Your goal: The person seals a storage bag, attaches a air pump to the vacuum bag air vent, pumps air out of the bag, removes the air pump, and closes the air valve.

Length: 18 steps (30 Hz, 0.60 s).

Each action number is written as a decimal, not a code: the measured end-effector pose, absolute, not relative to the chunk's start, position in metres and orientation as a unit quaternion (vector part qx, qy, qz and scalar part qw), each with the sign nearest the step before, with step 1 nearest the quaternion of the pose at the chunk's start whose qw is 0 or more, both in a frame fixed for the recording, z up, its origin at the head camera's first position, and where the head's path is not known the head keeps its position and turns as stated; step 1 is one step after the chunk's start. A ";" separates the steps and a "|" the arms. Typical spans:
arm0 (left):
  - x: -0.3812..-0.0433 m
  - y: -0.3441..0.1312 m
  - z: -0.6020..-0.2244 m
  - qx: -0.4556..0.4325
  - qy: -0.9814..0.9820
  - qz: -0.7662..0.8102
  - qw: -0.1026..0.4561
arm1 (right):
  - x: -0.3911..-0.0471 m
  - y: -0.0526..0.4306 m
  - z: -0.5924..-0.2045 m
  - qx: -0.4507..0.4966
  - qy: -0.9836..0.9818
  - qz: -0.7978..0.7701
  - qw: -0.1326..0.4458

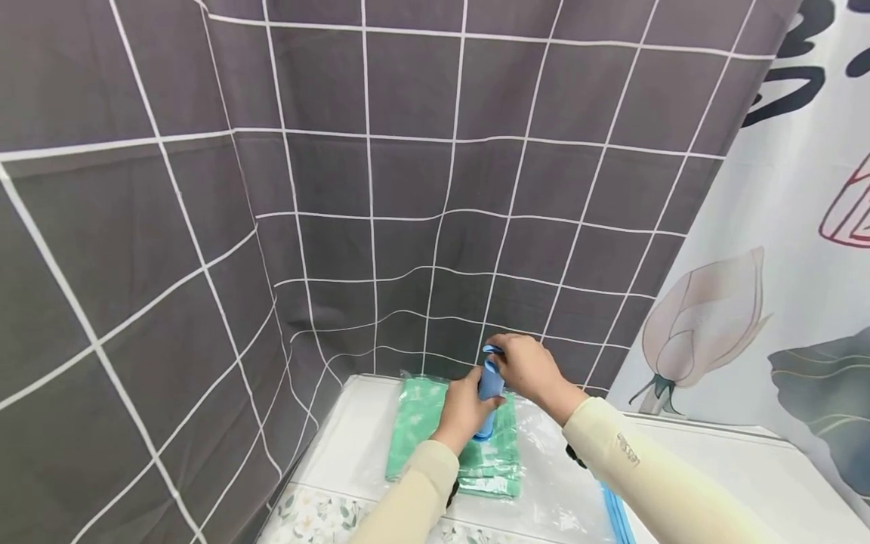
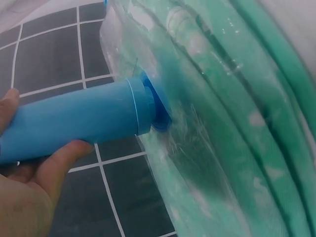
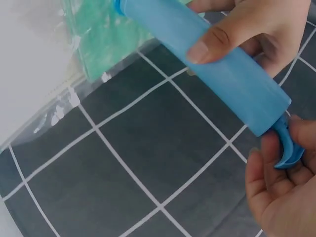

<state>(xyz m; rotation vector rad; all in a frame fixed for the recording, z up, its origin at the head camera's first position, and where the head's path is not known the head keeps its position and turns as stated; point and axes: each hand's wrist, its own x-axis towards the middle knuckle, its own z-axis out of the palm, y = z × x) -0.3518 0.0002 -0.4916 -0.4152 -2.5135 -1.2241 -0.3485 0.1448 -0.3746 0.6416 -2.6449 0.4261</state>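
A blue hand pump (image 1: 491, 385) stands on a clear plastic storage bag (image 1: 550, 461) that holds folded green-and-white cloth (image 1: 421, 423). My left hand (image 1: 462, 408) grips the pump's barrel (image 2: 74, 116), thumb along its side. The barrel's collared end meets a blue valve (image 2: 160, 106) on the bag. At the other end, the curved pump handle (image 3: 291, 150) sits close to the barrel, held in the fingers of my right hand (image 1: 533, 368).
A white tabletop (image 1: 340, 453) lies under the bag, with a floral strip (image 1: 313, 514) along the front. A blue strip (image 1: 615, 514) lies at the right, partly behind my sleeve. Dark gridded cloth (image 1: 408, 181) hangs behind and left; a white lotus-print cloth (image 1: 720, 204) hangs right.
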 end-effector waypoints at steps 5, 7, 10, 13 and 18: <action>-0.350 0.002 -0.490 -0.148 -0.872 -0.442 0.150 | -0.349 0.148 -0.356 0.248 -0.934 0.164 0.197; -0.349 0.002 -0.488 -0.149 -0.870 -0.446 0.146 | -0.351 0.150 -0.340 0.253 -0.930 0.168 0.208; -0.349 0.001 -0.487 -0.146 -0.872 -0.445 0.144 | -0.352 0.153 -0.307 0.255 -0.925 0.171 0.224; -0.348 0.002 -0.487 -0.144 -0.874 -0.442 0.144 | -0.350 0.157 -0.270 0.245 -0.925 0.175 0.233; -0.345 0.004 -0.489 -0.145 -0.874 -0.441 0.142 | -0.344 0.157 -0.240 0.225 -0.931 0.170 0.231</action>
